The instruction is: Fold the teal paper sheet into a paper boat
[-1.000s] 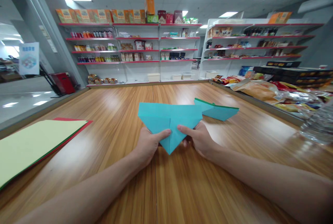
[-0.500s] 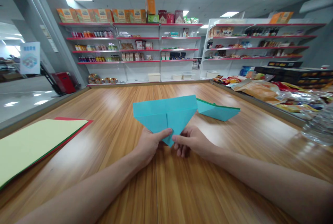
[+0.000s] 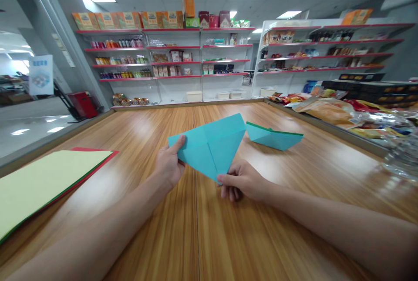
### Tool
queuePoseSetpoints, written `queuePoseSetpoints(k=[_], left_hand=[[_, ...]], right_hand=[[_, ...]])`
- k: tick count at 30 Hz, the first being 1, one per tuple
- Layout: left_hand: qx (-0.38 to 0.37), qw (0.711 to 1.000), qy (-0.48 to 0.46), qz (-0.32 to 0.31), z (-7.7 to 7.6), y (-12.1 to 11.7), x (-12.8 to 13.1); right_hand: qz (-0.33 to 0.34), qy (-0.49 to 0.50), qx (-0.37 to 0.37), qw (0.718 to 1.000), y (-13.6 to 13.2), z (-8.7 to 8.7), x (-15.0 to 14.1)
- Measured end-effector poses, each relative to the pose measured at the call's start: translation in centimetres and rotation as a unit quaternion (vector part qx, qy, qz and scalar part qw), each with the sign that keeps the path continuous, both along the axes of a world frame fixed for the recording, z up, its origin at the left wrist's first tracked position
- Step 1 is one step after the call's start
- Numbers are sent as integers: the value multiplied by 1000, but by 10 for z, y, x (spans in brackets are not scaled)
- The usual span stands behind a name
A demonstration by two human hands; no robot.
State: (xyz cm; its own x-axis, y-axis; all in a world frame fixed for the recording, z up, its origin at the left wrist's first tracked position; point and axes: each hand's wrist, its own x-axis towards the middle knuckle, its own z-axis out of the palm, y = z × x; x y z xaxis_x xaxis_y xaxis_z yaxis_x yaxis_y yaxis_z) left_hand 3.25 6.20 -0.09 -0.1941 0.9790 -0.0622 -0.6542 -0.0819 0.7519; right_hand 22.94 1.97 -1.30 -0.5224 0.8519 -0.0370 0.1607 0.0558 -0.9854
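A folded sheet of light-blue paper (image 3: pixel 209 144), roughly a triangle with its point downward and a crease down the middle, is held above the table between both hands. My left hand (image 3: pixel 170 159) pinches its upper left corner, thumb on the front face. At the bottom point, my right hand (image 3: pixel 243 181) grips the paper between thumb and fingers. Behind it to the right lies a folded paper boat (image 3: pixel 276 137), light blue with a green upper edge; neither hand touches it.
On the left of the wooden table (image 3: pixel 156 246) rests a stack of coloured paper (image 3: pixel 42 181), pale yellow on top of green and red. Snack packets (image 3: pixel 329 113) line the right side, near a clear plastic object (image 3: pixel 403 159). Stocked shelves (image 3: pixel 176 61) stand beyond the table.
My left hand has moved from the paper's bottom point up to its upper left corner. The paper has tilted, its right end higher. The right hand still grips the bottom point.
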Motion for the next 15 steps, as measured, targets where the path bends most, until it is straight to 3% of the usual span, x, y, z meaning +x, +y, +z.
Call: queuePoseSetpoints(k=[3,6,8,12,15], left_hand=[[29,999,-19,-32,-2,-3,1],[67,975,3,-210,-7,-19,15],[71,961,54,-261,-9,-28,23],[71,962,110,-239,-6,-27,17],[71,968,177,-165,-4,-19,2]], right_hand=[[-51,9,14,999,3,-5,0],[-64,-5,39,997,3,-7,-2],[-30,-8,45,999,1,-6,-3],[71,-28,16,997,5,-1,2],[43,40,-47,997,19,-1,12]])
